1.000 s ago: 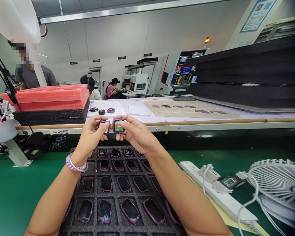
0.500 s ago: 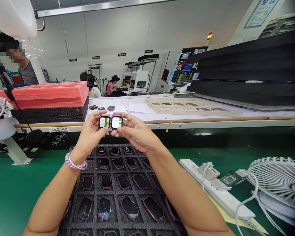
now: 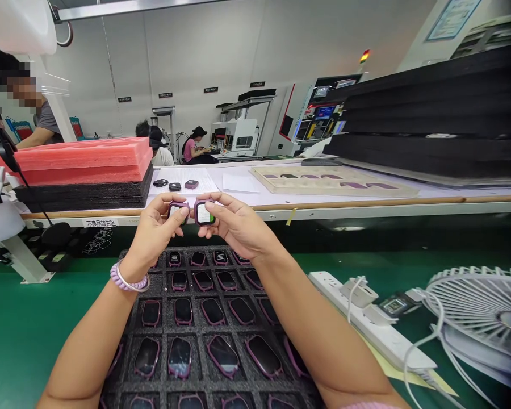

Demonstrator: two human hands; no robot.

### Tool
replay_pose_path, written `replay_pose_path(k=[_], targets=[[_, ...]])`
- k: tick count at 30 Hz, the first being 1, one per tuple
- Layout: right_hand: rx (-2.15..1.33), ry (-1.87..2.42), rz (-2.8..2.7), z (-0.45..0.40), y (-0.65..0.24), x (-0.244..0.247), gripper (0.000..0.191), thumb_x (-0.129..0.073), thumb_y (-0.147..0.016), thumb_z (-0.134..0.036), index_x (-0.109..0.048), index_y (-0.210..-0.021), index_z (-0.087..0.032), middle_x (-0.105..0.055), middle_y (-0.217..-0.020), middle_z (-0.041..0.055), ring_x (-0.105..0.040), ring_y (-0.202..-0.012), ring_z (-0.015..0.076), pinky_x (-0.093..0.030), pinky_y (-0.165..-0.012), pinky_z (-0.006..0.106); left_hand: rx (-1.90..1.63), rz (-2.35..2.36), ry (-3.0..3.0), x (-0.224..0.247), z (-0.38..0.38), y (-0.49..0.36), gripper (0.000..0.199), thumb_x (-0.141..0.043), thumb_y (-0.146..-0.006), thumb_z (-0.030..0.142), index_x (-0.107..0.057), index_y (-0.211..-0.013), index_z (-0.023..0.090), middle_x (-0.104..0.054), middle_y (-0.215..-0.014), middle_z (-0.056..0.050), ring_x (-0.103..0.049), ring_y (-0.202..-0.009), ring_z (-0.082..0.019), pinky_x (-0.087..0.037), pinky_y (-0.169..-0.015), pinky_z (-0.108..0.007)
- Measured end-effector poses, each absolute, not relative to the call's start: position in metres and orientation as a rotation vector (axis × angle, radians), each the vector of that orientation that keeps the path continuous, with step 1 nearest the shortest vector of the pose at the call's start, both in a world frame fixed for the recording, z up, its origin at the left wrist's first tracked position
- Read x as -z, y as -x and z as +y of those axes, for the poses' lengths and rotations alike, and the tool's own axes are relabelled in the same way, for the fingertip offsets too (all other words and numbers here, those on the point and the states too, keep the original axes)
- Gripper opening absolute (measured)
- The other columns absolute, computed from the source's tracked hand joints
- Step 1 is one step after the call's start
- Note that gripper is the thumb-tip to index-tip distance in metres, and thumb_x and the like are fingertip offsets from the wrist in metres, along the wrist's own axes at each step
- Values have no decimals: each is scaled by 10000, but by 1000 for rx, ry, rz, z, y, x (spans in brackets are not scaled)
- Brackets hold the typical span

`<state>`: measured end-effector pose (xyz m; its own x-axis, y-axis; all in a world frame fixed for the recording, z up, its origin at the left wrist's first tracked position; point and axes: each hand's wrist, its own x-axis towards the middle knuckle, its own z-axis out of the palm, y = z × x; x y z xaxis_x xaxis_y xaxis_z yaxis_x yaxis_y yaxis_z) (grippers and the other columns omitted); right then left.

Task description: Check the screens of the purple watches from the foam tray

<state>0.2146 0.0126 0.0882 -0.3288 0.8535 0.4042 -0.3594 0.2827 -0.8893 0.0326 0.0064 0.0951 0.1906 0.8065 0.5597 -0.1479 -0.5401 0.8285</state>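
Filling a black foam tray (image 3: 195, 328): rows of purple-rimmed smartwatches (image 3: 223, 356).

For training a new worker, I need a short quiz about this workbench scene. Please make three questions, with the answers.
1. True or false: the smartwatch in the right hand shows a lit screen.
2. Which thing lies to the right of the black foam tray? A) white power strip B) red toolbox C) glass bottle
3. Fill in the blank: the coiled bracelet is on the ____ wrist.

Key: 1 true; 2 A; 3 left.
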Motion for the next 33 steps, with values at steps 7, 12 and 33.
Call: replay_pose_path(k=[7,12,33], targets=[[-1321,467,-1446,10,-216,-89,544,-825,-716,-173,-560,-1192,-170,-680,-869,17,-698,-728,152,-559,-664,228,-1454,579,-1647,-92,10,-31,415,-766,-761,185,-615,-1147,209,-638,-972,-15,-589,-646,-66,-519,-586,-153],[-1332,468,-1452,10,-215,-90,508,-842,-734,-218,-574,-1162,-163,-680,-831,13,-693,-680,147,-557,-623,215,-1439,584,-1642,-92,9,-32,392,-775,-742,170,-622,-1102,202,-643,-954,-10,-610,-631,-67,-525,-579,-150],[-1275,591,-1418,14,-218,-89,536,-888,-727,-469,-587,-1051,-166,-672,-822,21,-639,-542,130,-446,-494,205,-1427,651,-1577,-94,6,-35,375,-643,-800,164,-591,-1172,168,-645,-931,-21,-661,-580,-81,-538,-539,-160]])
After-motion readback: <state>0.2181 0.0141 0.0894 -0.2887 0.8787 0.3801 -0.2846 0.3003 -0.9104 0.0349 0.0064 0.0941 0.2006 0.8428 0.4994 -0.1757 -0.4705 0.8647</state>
